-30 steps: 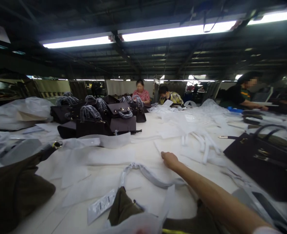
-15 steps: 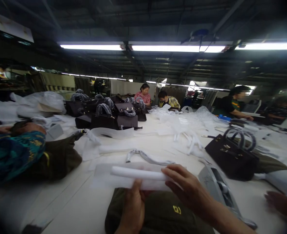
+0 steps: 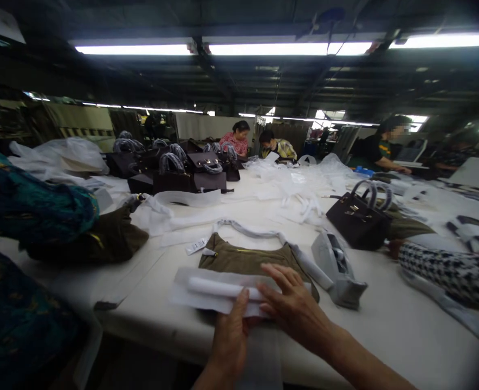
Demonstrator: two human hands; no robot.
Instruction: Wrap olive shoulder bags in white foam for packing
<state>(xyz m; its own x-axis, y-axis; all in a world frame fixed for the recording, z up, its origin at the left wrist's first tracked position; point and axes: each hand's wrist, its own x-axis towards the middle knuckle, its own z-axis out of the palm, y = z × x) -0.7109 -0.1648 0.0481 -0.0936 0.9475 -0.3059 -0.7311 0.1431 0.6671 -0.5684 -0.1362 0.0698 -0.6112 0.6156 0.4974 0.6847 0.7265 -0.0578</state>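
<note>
Between both hands lies a white foam sheet (image 3: 182, 295) with a thick white roll (image 3: 209, 286) along its middle. My left hand (image 3: 233, 330) grips the sheet from below, thumb on top against the roll. My right hand (image 3: 294, 306) has its fingertips on the right part of the roll and sheet, the forefinger lifted. Just beyond, partly covered by the foam, is an olive handbag (image 3: 239, 260) on the table, its strap (image 3: 247, 230) wrapped in pale material. A white tag (image 3: 196, 246) lies at its left.
A grey tape dispenser (image 3: 337, 271) stands right of the bag. Dark handbags (image 3: 170, 179) crowd the back left; another dark handbag (image 3: 357, 219) sits at right. A co-worker's patterned sleeve (image 3: 40, 200) reaches over an olive bag at left; a houndstooth sleeve (image 3: 446, 273) comes in at right.
My hands and the foam have drawn back towards the table's near edge, uncovering more of the olive bag. The view has tilted down. A houndstooth sleeve has come in at right.
</note>
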